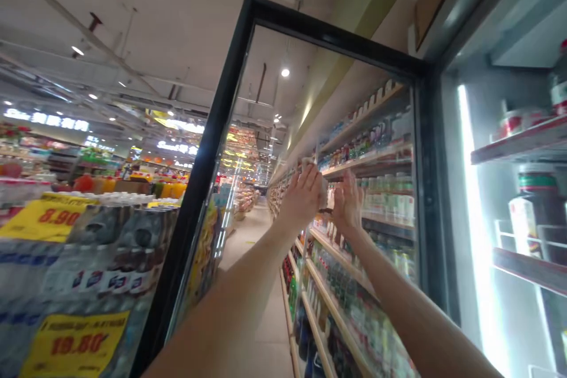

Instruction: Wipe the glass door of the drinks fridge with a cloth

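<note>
A glass cooler door (336, 41) with a black frame stands swung out in front of me. My left hand (303, 192) is raised to the middle of the pane, its fingers stretched out and lying against the glass. Just right of it, my right hand (348, 204) is also up at the pane with fingers extended. Between the two hands there is a pale, blurred patch on the glass; I cannot tell whether it is a reflection or a thin object. Both palms face away from me and are hidden.
At right is the lit cooler interior with a shelf (522, 139) and a dark bottle (538, 207). Stacked bottle packs (110, 271) with a yellow price sign (75, 342) stand at left. Through the pane, an aisle floor (248, 230) and shelves of drinks show, partly as reflections.
</note>
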Tool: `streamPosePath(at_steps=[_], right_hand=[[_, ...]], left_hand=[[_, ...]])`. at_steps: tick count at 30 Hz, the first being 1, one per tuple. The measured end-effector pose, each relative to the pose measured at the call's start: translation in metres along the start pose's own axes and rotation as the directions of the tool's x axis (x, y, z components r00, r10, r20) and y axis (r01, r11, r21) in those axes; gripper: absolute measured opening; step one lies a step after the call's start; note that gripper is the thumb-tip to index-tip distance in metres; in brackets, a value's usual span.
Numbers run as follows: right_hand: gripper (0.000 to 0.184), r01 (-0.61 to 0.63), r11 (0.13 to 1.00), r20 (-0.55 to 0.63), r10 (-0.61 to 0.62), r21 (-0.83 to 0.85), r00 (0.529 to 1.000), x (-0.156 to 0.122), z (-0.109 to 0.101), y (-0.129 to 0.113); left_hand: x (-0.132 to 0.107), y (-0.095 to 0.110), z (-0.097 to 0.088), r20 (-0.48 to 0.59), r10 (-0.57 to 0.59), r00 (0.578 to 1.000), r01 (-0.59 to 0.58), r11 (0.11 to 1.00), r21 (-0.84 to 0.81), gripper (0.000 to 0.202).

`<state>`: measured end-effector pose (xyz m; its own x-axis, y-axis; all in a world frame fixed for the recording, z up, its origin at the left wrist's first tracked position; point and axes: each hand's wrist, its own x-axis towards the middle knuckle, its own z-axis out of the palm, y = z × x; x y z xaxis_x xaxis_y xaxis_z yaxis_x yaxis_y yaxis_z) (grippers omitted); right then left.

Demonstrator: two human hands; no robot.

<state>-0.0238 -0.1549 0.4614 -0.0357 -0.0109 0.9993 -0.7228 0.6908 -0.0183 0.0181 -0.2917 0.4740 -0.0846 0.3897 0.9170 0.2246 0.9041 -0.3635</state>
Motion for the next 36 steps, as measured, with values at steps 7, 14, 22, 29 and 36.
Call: streamPosePath(at_steps=[7, 14, 22, 29, 36], right_hand=[[0.056, 0.083, 0.906, -0.038, -0.108, -0.416, 0.993, -0.013, -0.003, 0.017], [0.055, -0.008, 0.939, -0.166, -0.052, -0.344, 0.985, -0.015, -0.001, 0.021], [0.052, -0.06, 0.939, -0.173, 0.0, -0.34, 0.985, -0.015, 0.003, 0.02], [0.051, -0.063, 0.941, -0.175, 0.004, -0.332, 0.985, -0.015, 0.004, 0.021], [0.052, -0.069, 0.938, -0.167, 0.012, -0.341, 0.986, -0.014, 0.002, 0.02]], left_hand=[[0.017, -0.084, -0.057, -0.105, -0.194, 0.975, 0.207, 0.97, 0.125, 0.042], [0.003, -0.023, -0.015, -0.106, -0.033, 0.994, 0.038, 0.998, 0.049, 0.045], [0.002, -0.078, -0.036, -0.126, -0.253, 0.959, 0.265, 0.959, 0.1, 0.051], [-0.04, -0.055, -0.024, 0.119, 0.411, 0.904, -0.418, 0.907, 0.047, 0.046], [-0.021, -0.092, -0.046, -0.081, -0.107, 0.991, 0.118, 0.982, 0.146, 0.049]])
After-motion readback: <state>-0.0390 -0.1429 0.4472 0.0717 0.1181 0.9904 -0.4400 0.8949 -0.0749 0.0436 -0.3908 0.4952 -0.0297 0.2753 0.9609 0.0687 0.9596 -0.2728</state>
